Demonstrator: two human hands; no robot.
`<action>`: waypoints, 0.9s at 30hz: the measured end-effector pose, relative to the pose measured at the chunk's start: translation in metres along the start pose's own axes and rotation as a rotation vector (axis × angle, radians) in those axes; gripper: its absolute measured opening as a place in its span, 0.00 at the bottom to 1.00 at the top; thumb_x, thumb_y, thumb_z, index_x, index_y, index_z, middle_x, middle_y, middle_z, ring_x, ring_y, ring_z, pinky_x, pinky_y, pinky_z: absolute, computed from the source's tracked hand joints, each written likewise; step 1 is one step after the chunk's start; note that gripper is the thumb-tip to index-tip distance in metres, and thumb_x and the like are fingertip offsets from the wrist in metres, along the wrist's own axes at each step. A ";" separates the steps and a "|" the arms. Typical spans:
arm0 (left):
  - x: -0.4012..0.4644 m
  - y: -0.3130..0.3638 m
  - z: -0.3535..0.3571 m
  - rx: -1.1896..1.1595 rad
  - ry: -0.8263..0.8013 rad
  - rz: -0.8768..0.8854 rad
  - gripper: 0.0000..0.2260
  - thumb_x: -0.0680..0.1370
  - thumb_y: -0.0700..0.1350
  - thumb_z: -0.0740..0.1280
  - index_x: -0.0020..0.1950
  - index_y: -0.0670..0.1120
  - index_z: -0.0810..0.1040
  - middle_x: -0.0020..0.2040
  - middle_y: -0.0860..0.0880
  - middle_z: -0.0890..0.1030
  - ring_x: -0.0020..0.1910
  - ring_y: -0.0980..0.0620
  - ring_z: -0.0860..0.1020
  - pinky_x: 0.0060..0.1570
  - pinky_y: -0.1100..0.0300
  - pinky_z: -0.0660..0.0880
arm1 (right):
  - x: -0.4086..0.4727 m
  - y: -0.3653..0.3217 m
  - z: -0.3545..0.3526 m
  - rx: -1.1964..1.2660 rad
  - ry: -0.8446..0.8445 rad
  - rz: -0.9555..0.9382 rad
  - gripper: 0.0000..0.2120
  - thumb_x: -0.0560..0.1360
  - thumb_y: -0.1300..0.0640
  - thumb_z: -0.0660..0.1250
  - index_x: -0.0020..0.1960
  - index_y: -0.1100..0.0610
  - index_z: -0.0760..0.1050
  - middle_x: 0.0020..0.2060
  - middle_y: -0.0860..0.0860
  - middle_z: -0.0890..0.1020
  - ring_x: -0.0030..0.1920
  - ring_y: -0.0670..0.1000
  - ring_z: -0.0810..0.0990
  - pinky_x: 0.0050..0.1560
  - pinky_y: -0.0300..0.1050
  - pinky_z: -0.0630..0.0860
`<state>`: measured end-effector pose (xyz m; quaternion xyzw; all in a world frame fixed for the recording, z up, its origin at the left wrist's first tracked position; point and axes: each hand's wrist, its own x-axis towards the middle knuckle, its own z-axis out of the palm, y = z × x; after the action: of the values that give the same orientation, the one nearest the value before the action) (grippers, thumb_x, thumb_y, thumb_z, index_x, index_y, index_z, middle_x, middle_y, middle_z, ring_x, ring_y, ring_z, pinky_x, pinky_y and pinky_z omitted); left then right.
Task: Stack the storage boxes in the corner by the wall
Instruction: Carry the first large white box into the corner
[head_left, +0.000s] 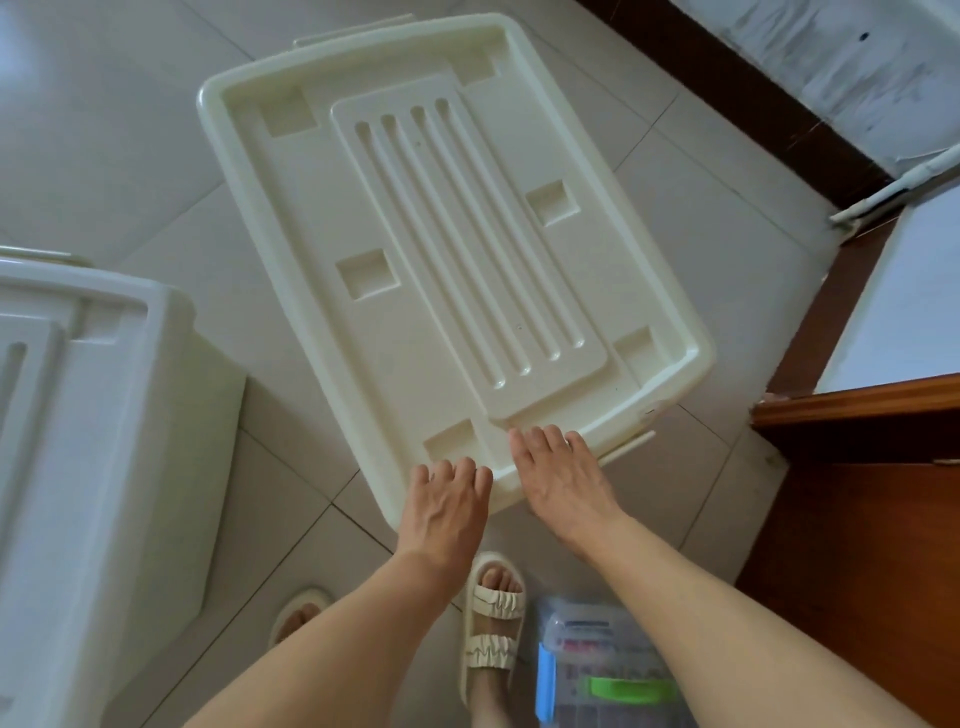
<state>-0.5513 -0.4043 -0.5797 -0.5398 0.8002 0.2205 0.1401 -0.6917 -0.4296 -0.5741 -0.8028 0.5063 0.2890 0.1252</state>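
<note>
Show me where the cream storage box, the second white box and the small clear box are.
cream storage box (426, 249): head view, ribbed centre of its lid.
second white box (104, 441): head view, its side wall.
small clear box (602, 670): head view, its lid.

A pale tiled floor (130, 130) carries a cream lidded storage box (447, 249), set at a slant in the middle. A second, whiter storage box (104, 415) stands at the left. A small clear plastic case (602, 670) with coloured contents lies near, beside two sandalled feet (491, 623). A dark skirting (727, 88) borders the floor at far right.
</note>
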 end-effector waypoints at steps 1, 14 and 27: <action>-0.002 -0.006 0.000 0.000 0.003 -0.016 0.15 0.72 0.35 0.59 0.57 0.46 0.66 0.52 0.47 0.70 0.50 0.45 0.71 0.45 0.55 0.58 | 0.003 -0.006 -0.002 0.011 -0.001 -0.003 0.28 0.79 0.60 0.54 0.75 0.64 0.48 0.66 0.59 0.65 0.63 0.58 0.66 0.62 0.53 0.64; -0.002 -0.127 -0.027 0.129 0.025 -0.106 0.19 0.69 0.36 0.65 0.57 0.49 0.65 0.51 0.51 0.72 0.50 0.50 0.72 0.40 0.56 0.59 | 0.073 -0.090 -0.049 0.122 0.112 0.031 0.23 0.77 0.59 0.58 0.70 0.63 0.59 0.61 0.57 0.68 0.59 0.56 0.68 0.53 0.48 0.67; 0.004 -0.190 -0.090 -0.098 -0.038 -0.174 0.20 0.78 0.52 0.63 0.67 0.46 0.66 0.62 0.48 0.71 0.59 0.47 0.73 0.53 0.54 0.71 | 0.082 -0.091 -0.106 0.451 0.116 0.179 0.27 0.75 0.44 0.64 0.67 0.58 0.62 0.63 0.56 0.65 0.62 0.56 0.64 0.64 0.48 0.63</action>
<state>-0.3759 -0.5136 -0.5423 -0.6092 0.7358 0.2565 0.1474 -0.5491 -0.5014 -0.5460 -0.7218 0.6333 0.1320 0.2461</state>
